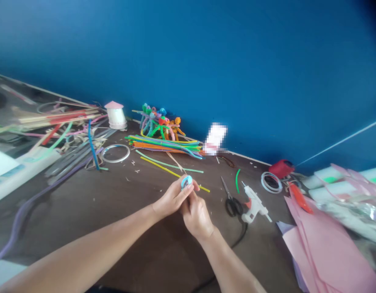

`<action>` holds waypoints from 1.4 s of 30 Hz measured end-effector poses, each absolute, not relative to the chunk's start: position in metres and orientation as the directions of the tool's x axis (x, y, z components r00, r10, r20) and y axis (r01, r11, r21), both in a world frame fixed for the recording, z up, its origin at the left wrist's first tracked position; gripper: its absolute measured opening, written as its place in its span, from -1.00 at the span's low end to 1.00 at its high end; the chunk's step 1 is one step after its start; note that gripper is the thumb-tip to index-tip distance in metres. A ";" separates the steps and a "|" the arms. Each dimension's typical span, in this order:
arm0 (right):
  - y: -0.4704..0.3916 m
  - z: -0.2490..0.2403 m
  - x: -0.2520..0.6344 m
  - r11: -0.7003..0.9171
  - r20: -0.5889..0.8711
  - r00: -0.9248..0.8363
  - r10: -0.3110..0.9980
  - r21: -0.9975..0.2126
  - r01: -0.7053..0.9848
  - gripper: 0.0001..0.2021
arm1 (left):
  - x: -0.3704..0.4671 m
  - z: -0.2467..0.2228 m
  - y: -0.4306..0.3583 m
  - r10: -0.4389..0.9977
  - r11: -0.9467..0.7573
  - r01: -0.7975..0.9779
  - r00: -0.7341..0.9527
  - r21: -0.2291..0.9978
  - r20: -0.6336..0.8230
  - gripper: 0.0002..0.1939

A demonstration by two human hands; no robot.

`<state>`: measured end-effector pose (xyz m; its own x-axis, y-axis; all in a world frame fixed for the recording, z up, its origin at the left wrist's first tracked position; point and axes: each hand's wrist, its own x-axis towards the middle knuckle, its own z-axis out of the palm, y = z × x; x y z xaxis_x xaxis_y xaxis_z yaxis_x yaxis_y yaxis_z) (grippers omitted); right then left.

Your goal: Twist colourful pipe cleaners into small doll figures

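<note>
My left hand [171, 198] and my right hand [197, 213] meet over the middle of the dark table [129, 228]. Between their fingertips is a small light-blue coil [186, 182], which looks like a curled pipe cleaner. Both hands have their fingers closed around it. Just beyond them lie a yellow pipe cleaner [159, 166] and a pale green one [157, 159]. To the right of my right hand are black-handled scissors [233, 205] and a white glue gun [255, 204].
Bundled coloured pipe cleaners [166, 145] and small pipe-cleaner figures [160, 122] stand near the blue wall. Pink sheets [331, 248] lie at right. Sticks [59, 117], a white cup [116, 116] and a ring [115, 154] are at left.
</note>
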<state>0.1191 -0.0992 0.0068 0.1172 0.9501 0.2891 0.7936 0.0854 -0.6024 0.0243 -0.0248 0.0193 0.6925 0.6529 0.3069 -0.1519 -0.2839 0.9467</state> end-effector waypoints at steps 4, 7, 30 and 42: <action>-0.098 0.003 0.120 0.106 0.334 0.126 0.934 -0.596 0.796 -0.77 | 0.025 0.016 -0.024 0.617 -0.152 -0.151 0.758 0.977 0.213 -0.79; -0.096 0.000 0.121 0.131 0.378 0.157 0.912 -0.634 0.762 -0.76 | 0.025 0.014 -0.024 0.632 -0.105 -0.133 0.756 0.986 0.169 -0.78; -0.089 0.020 0.151 0.068 0.071 0.166 0.984 -0.997 0.021 -0.63 | 0.020 0.002 -0.016 0.176 0.667 -0.037 0.978 0.744 -0.108 -0.77; -0.089 0.013 0.165 -0.013 -0.015 0.049 0.999 -0.999 -0.052 -0.70 | 0.021 -0.002 -0.003 -0.112 0.783 0.202 0.976 0.588 -0.186 -0.70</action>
<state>0.1652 -0.0890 0.0135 0.0493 0.9987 -0.0152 -0.0524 -0.0126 -0.9985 0.0212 -0.0028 -0.0019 0.9761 -0.1116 -0.1864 0.2018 0.7833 0.5880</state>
